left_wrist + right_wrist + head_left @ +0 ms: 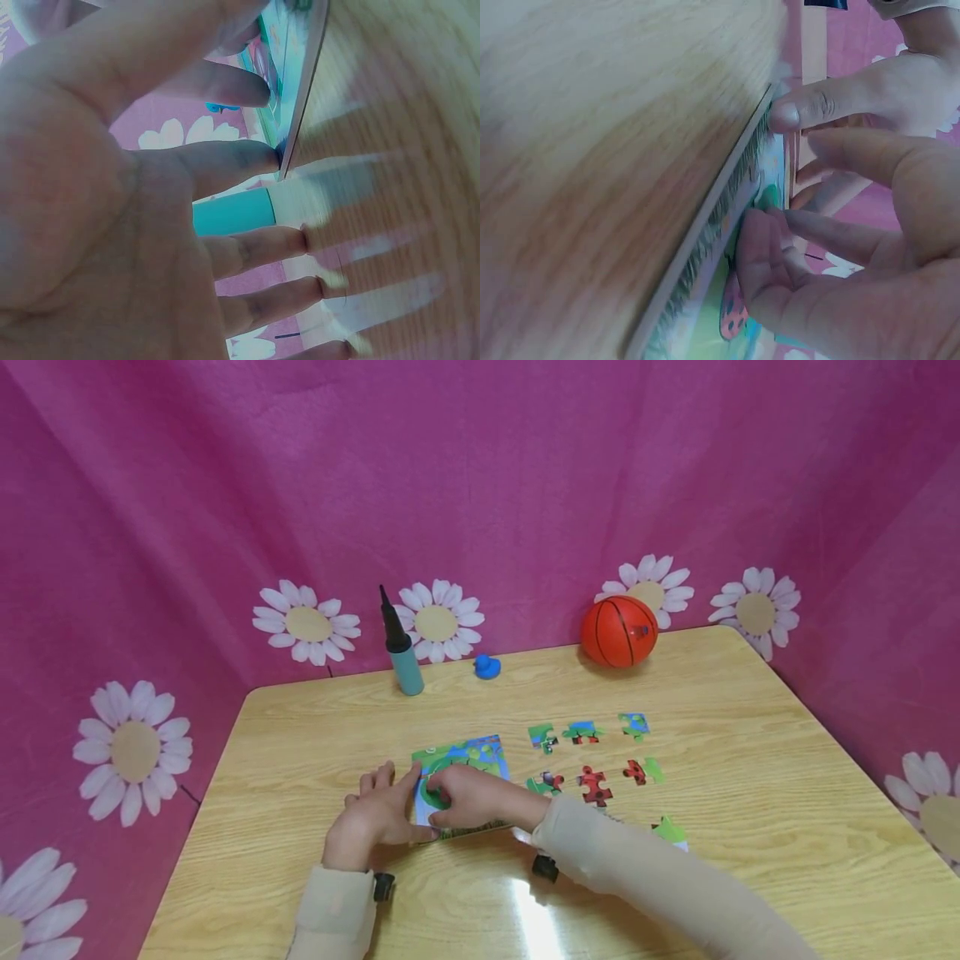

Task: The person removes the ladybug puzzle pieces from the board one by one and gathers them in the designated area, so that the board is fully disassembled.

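A puzzle board (480, 753) with a green and blue picture lies on the table. My left hand (378, 814) is at its left side, fingers spread. The left index fingertip meets the board's edge (304, 97) in the left wrist view, and the thumb tip lies at the near left corner. My right hand (468, 795) is over the board's middle, its thumb and index finger apart. In the right wrist view, bent fingertips (759, 232) touch the board's picture beside a green patch (769, 196). A printed ladybug (733, 311) shows below them.
Several loose puzzle pieces (595, 786) lie in rows right of the board, one green piece (670, 831) partly behind the right sleeve. A hand pump (407, 670), a blue rubber duck (487, 667) and a red basketball (619, 632) stand along the back edge, before a pink curtain (480, 510).
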### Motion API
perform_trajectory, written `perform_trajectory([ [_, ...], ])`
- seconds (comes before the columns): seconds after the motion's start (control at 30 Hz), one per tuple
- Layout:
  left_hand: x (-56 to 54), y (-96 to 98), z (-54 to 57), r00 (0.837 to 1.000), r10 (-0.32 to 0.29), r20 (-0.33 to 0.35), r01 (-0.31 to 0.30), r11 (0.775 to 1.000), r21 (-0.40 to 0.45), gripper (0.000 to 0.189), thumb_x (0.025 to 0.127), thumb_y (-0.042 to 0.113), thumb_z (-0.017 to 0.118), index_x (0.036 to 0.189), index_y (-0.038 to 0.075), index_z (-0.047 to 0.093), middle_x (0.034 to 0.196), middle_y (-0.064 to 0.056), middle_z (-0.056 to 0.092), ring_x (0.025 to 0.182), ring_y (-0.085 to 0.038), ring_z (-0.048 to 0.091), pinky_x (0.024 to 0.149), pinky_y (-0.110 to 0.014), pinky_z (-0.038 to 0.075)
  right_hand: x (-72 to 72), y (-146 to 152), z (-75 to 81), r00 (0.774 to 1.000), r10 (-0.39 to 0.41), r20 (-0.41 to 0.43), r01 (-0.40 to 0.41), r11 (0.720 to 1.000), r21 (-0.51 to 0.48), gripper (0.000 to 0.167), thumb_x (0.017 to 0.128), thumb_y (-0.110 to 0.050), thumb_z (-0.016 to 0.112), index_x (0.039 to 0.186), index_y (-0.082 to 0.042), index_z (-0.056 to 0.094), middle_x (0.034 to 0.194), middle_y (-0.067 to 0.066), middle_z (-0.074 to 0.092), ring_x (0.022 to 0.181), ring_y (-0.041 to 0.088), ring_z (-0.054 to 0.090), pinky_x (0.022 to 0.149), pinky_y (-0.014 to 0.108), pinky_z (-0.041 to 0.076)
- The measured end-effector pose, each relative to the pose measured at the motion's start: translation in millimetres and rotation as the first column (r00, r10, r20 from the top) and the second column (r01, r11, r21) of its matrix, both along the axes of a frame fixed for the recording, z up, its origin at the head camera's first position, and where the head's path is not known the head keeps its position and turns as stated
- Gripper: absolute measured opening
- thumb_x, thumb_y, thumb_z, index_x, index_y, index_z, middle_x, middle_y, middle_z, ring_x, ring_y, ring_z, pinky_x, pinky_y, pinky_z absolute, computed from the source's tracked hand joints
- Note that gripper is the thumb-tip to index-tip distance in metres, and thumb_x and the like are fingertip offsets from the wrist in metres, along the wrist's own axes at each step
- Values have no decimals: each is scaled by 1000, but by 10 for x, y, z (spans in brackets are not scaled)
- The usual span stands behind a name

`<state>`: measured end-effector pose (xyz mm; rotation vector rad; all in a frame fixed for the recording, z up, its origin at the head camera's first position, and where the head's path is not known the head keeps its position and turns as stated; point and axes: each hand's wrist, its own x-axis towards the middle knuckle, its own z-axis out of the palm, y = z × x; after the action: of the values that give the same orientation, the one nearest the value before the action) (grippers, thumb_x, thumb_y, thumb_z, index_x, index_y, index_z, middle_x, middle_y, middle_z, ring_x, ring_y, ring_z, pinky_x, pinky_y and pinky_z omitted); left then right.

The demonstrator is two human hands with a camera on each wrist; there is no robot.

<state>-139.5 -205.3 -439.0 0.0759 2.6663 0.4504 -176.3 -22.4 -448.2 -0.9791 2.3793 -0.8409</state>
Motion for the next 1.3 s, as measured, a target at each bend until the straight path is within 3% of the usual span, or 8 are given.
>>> perform_trajectory([
  [0.13, -4, 0, -6, 1000, 0, 9, 0, 1000, -5, 108, 80, 50, 88, 167, 22, 30, 171, -24, 21, 153, -50, 21, 118, -76, 27, 3, -10, -33, 994, -88, 67, 89, 996, -5, 44, 92, -13, 79, 130, 4, 67, 85, 2, 63, 75, 9, 51, 68, 22, 43],
  [0.23, -8, -4, -1, 1000, 0, 11, 0, 1000, -8, 108, 80, 51, 88, 167, 22, 31, 171, -24, 21, 153, -50, 21, 118, -77, 26, -18, -8, -58, 983, -132, 124, 136, 990, -27, 43, 90, -10, 80, 129, 3, 67, 99, 8, 69, 85, 12, 56, 75, 25, 49],
  [0.37, -10, -9, 12, 1000, -2, 8, 2, 1000, -3, 109, 80, 52, 88, 167, 21, 31, 171, -24, 22, 153, -50, 22, 118, -78, 26, -52, -4, -86, 976, -145, 164, 158, 985, -67, 32, 88, -5, 80, 118, 1, 72, 98, 10, 69, 85, 13, 56, 74, 26, 48],
  [0.67, -5, -6, 14, 1000, -8, 0, 8, 1000, -11, 110, 79, 55, 88, 167, 20, 31, 170, -24, 24, 151, -49, 25, 116, -75, 30, -64, 59, -86, 978, -136, 156, 157, 979, -128, 13, 92, -5, 77, 101, -10, 70, 90, -2, 66, 82, 10, 58, 74, 25, 50],
  [0.8, -7, -4, 13, 1000, -17, -7, 17, 1000, -16, 112, 79, 57, 87, 167, 20, 30, 170, -24, 24, 151, -50, 26, 114, -75, 31, -98, 189, -29, 982, -81, 169, 113, 975, -193, 11, 93, -6, 77, 97, -9, 68, 84, -3, 65, 77, 7, 57, 72, 21, 50],
  [0.97, -3, 4, 18, 1000, -16, -10, 16, 1000, -14, 112, 78, 57, 88, 167, 21, 30, 169, -24, 25, 150, -50, 27, 114, -74, 32, -166, 449, 42, 979, 44, 197, 4, 971, -240, 17, 91, -1, 79, 104, 1, 68, 86, 4, 71, 75, 4, 61, 70, 19, 53],
  [1.1, 0, 7, 17, 1000, -3, -12, 3, 1000, -11, 111, 78, 55, 88, 167, 21, 31, 169, -23, 25, 149, -50, 28, 115, -73, 32, -188, 686, 110, 970, 101, 223, -57, 979, -194, 18, 91, -2, 79, 107, 1, 71, 88, 3, 71, 72, 6, 64, 68, 24, 58],
  [1.3, -1, 12, -6, 1000, 26, -12, -26, 1000, 2, 109, 79, 53, 89, 166, 23, 33, 170, -22, 25, 149, -48, 27, 116, -72, 32, -170, 1034, 181, 965, 149, 216, -128, 986, -109, 13, 88, -6, 84, 96, -8, 75, 89, 0, 70, 74, 6, 65, 72, 26, 61],
])
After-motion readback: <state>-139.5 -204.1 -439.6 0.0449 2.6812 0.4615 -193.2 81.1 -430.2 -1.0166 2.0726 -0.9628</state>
